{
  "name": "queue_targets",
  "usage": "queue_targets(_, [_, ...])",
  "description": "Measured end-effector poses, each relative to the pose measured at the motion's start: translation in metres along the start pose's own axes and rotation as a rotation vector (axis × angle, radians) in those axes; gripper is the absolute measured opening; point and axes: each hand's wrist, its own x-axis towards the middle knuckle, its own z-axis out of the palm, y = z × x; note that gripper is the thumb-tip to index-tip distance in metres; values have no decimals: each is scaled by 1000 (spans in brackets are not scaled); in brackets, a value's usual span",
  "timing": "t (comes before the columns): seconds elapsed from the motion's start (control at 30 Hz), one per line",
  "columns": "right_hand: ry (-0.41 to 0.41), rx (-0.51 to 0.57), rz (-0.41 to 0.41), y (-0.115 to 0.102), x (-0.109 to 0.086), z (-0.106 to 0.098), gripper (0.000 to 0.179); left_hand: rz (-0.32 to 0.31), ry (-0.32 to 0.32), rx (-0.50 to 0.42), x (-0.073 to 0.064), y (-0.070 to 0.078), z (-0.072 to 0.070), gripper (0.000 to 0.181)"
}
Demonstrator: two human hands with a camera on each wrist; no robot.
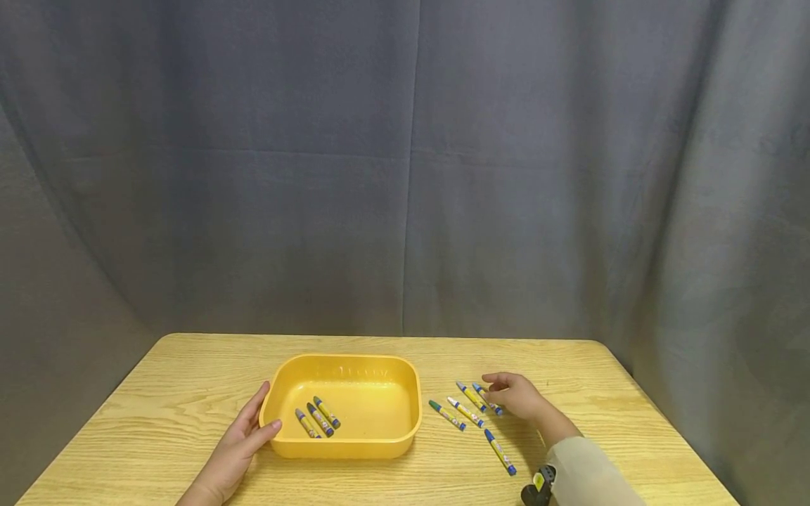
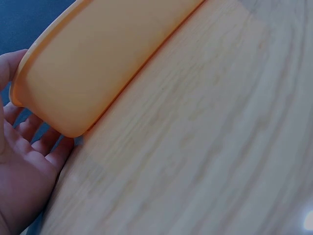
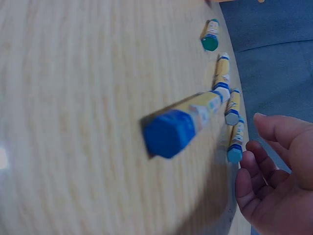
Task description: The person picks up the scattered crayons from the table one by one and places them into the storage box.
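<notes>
My left hand (image 1: 235,444) holds the left end of a yellow plastic basin (image 1: 344,450), thumb over the rim and fingers along the outer wall (image 2: 73,93). Inside it, at the left, lie three crayons, one of them dark (image 1: 320,419). My right hand (image 1: 517,398) hovers by the light blue crayon (image 1: 496,407), fingers loosely bent and nothing seen between thumb and fingers (image 3: 249,188). Beside that crayon lie a greyish-blue crayon (image 1: 471,397), a white crayon (image 1: 465,412) and a green crayon (image 1: 447,415). Nearer me is a dark blue crayon (image 3: 168,132).
The light wooden table (image 1: 209,358) has rounded far corners. A grey curtain (image 1: 405,176) hangs behind it and round both sides. A dark wrist device (image 1: 539,486) sits at my right sleeve.
</notes>
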Motion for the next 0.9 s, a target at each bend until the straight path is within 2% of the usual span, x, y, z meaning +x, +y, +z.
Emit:
queue_targets(0.3, [30, -84, 21, 8, 2, 6, 38, -26, 1, -2, 1, -1, -1, 66])
queue_targets(0.5, [48, -126, 19, 10, 4, 8, 39, -18, -4, -4, 0, 0, 0, 67])
queue_targets(0.7, [31, -201, 9, 7, 3, 9, 38, -7, -8, -3, 0, 1, 0, 68])
queue_targets(0.9, [26, -202, -1, 5, 2, 8, 36, -6, 13, 13, 0, 1, 0, 68])
